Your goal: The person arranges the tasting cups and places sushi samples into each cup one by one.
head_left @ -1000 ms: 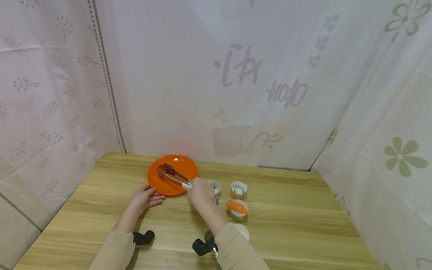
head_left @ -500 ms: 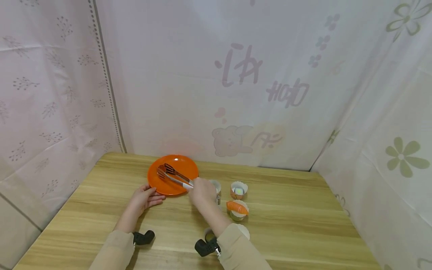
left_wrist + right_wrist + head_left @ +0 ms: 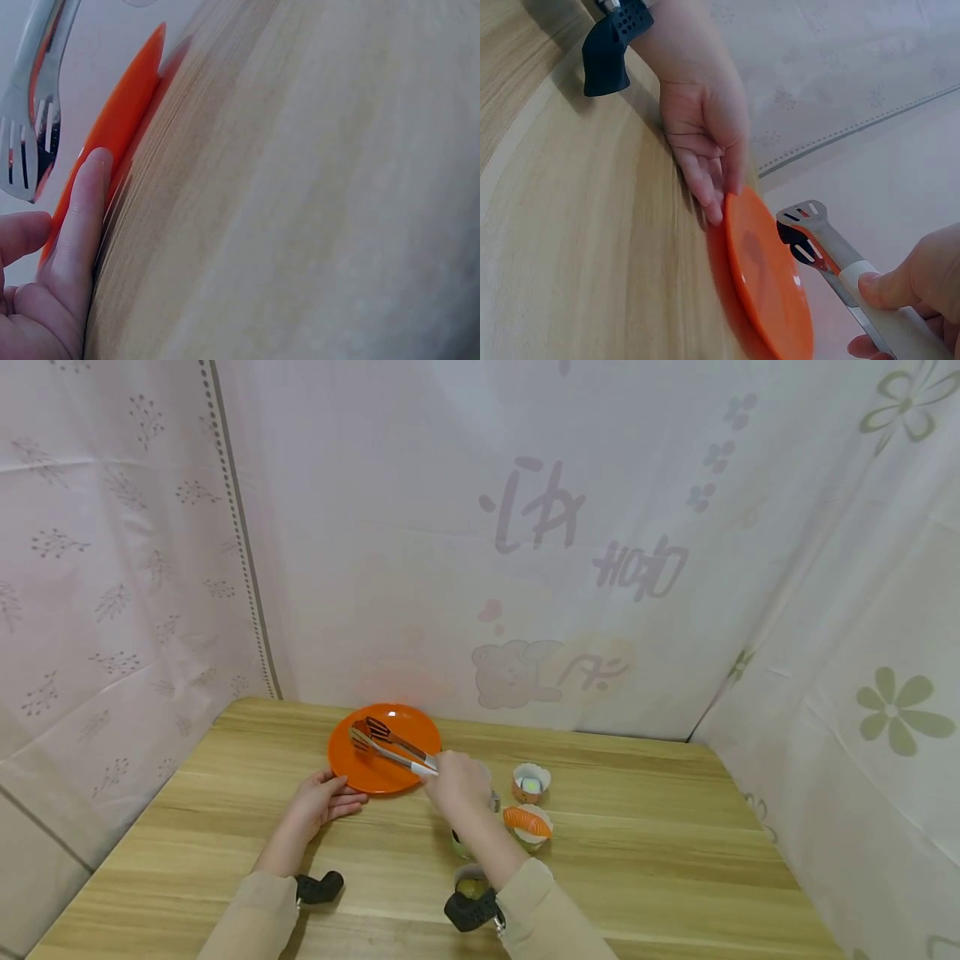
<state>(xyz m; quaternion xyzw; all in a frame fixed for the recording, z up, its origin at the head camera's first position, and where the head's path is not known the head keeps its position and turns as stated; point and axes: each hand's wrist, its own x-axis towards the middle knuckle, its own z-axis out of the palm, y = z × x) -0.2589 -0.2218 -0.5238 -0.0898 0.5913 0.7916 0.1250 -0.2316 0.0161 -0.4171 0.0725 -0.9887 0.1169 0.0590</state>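
My right hand (image 3: 461,789) grips white-handled metal tongs (image 3: 397,755) with slotted heads, held over an orange plate (image 3: 405,722). In the right wrist view the thumb presses on the handle of the tongs (image 3: 847,259), and their heads are close together above the plate (image 3: 761,277). Something dark shows between the heads; I cannot tell whether it is a held piece. At the plate's near left edge, my left hand (image 3: 321,802) pinches the rim. Its thumb lies at the upper side and a straight finger runs beneath, as seen from the left wrist, where the tongs (image 3: 34,97) also hang nearby.
Right of my right hand stands an orange paper cup (image 3: 527,793) with a white roll in it. Nearer is a green cup with a salmon sushi piece (image 3: 527,821) on top. Another cup (image 3: 471,885) sits by my right wrist; more cups are partly hidden behind that arm.
My right hand has drawn slightly to the right, and the tongs have shifted with it over the plate. The left hand and the plate stay in place.
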